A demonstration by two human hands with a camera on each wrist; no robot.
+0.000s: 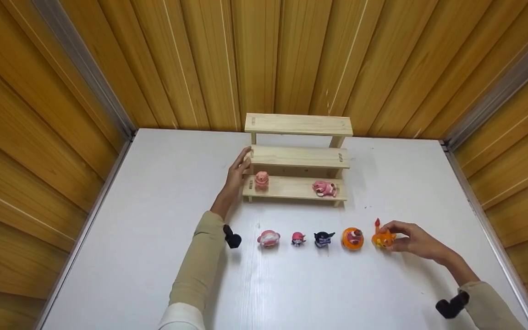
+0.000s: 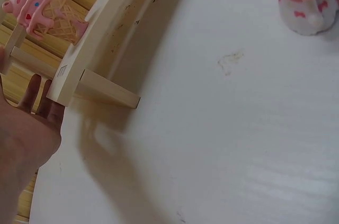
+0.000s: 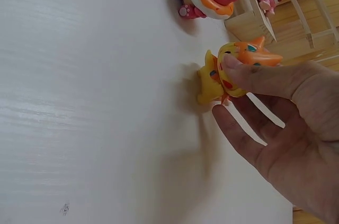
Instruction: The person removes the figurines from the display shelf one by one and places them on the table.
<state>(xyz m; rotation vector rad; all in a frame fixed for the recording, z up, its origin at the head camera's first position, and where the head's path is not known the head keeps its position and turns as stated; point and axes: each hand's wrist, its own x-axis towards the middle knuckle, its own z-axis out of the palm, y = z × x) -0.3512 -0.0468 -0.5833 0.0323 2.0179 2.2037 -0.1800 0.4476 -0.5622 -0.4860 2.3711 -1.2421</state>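
Note:
My right hand [image 1: 413, 238] pinches an orange and yellow figurine [image 1: 384, 239] with a flame-tipped tail, at the right end of a row of toys. In the right wrist view the thumb lies over the face of this figurine [image 3: 228, 70], low over the white table. My left hand [image 1: 236, 174] rests with extended fingers against the left end of a three-tier wooden shelf [image 1: 298, 156]. In the left wrist view, fingers [image 2: 32, 94] show by the end of the bottom tier, near a pink bear figurine in a waffle cone [image 2: 50, 12].
On the bottom tier lies a pink figurine [image 1: 324, 188] at the right. Along the row stand an orange-ringed bear figurine [image 1: 352, 239], a black figurine [image 1: 322, 239], a small pink-headed figurine [image 1: 298, 239] and a pink and white figurine [image 1: 269, 239]. Wood-patterned walls [image 1: 291, 55] enclose the table.

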